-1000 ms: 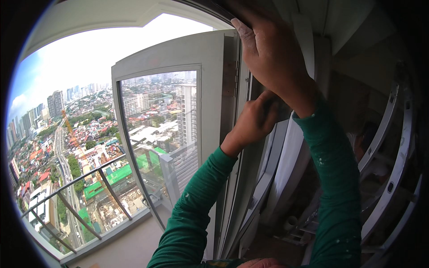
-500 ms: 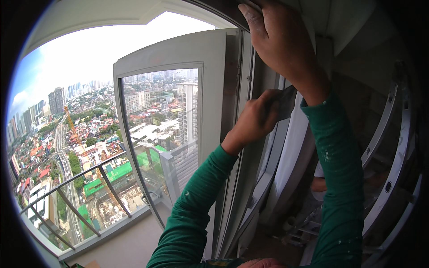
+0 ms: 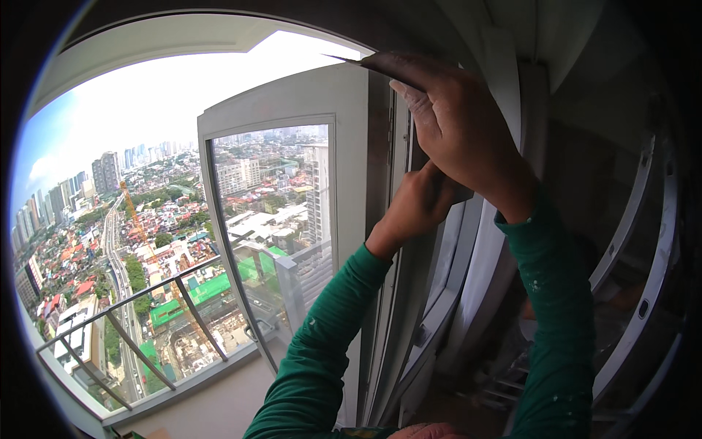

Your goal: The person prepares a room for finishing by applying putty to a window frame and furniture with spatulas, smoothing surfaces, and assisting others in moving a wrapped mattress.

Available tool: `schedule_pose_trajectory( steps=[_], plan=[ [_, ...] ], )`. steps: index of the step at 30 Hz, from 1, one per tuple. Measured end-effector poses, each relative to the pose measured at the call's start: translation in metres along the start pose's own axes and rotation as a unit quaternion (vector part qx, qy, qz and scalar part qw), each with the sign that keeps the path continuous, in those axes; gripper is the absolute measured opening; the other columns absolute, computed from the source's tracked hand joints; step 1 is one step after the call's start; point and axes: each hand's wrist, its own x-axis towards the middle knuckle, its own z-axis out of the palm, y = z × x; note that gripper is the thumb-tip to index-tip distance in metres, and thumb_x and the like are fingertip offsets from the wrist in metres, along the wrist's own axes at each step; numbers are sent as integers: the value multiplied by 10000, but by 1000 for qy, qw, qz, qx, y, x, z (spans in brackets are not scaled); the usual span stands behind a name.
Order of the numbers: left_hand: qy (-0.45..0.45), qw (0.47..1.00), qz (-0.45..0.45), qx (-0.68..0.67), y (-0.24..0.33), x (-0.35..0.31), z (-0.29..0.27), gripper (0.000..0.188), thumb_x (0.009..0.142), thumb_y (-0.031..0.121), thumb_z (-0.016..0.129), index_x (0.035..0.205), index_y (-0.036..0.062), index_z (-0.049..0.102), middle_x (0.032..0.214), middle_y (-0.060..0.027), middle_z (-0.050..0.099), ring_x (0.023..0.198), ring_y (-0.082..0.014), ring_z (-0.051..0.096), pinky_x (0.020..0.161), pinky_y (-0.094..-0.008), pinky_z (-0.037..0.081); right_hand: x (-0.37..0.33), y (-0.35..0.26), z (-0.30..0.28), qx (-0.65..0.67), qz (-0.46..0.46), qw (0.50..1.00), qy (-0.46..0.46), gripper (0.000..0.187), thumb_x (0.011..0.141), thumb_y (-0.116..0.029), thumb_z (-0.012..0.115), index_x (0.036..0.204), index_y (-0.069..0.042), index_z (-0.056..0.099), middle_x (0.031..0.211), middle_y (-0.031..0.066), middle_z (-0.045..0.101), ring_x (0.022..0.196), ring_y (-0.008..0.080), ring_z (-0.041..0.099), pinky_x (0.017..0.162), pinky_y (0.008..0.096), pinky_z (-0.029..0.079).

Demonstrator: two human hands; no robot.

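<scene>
My right hand [image 3: 472, 128] is raised at the top of the door frame, fingers closed round a thin dark blade [image 3: 345, 59], seen nearly edge-on, that points left against the bright sky. White dust marks its thumb. Lower and partly behind it, my left hand [image 3: 415, 205] is closed on a dark flat plate [image 3: 463, 194], mostly covered by my right hand and wrist. Both hands are beside the upright door frame [image 3: 401, 139]. An open pale door [image 3: 285, 95] with a glass pane stands to their left.
Beyond the door, a balcony railing [image 3: 150, 334] overlooks a city far below. A metal ladder [image 3: 635, 322] stands in the dim space at right. Near it, low down, another person's arm shows faintly. A pale window frame [image 3: 439, 311] runs below my hands.
My right hand has come down slightly in view, and the thin blade now shows beyond its fingers. The plate in my left hand is now more hidden. The view has tilted up a little.
</scene>
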Motion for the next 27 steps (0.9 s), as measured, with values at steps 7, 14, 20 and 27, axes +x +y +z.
schedule_pose_trajectory(
  steps=[7, 14, 20, 27],
  plan=[
    [24, 998, -61, -4, 11, 0, 4, 313, 924, 55, 559, 1221, -40, 546, 898, -268, 699, 845, -431, 712, 769, -425, 574, 2, 53, -14, -13, 49, 998, 35, 267, 1011, -170, 590, 1215, -23, 681, 906, 201, 722, 750, 315, 700, 705, 338, 535],
    [3, 998, -64, 4, 12, 0, 8, 305, 972, 112, 562, 1233, -46, 561, 920, -215, 723, 871, -315, 754, 801, -359, 573, 14, 68, -6, 18, 65, 997, 47, 224, 953, -110, 639, 1157, -61, 718, 898, 188, 732, 747, 334, 709, 704, 387, 570],
    [-1, 998, -61, 29, 13, -1, 7, 292, 959, 81, 560, 1220, -50, 566, 899, -208, 717, 878, -325, 751, 795, -368, 571, 17, 64, 4, -16, 66, 996, 61, 237, 935, -86, 640, 1157, -59, 717, 871, 187, 727, 734, 331, 708, 701, 395, 574],
    [-3, 999, -47, -26, 16, 1, 12, 308, 929, 38, 566, 1224, -38, 527, 909, -252, 698, 859, -435, 706, 755, -438, 570, 14, 58, 14, -17, 65, 996, 62, 307, 886, -40, 662, 1190, -64, 695, 864, 188, 725, 731, 321, 709, 722, 378, 595]
  ],
)
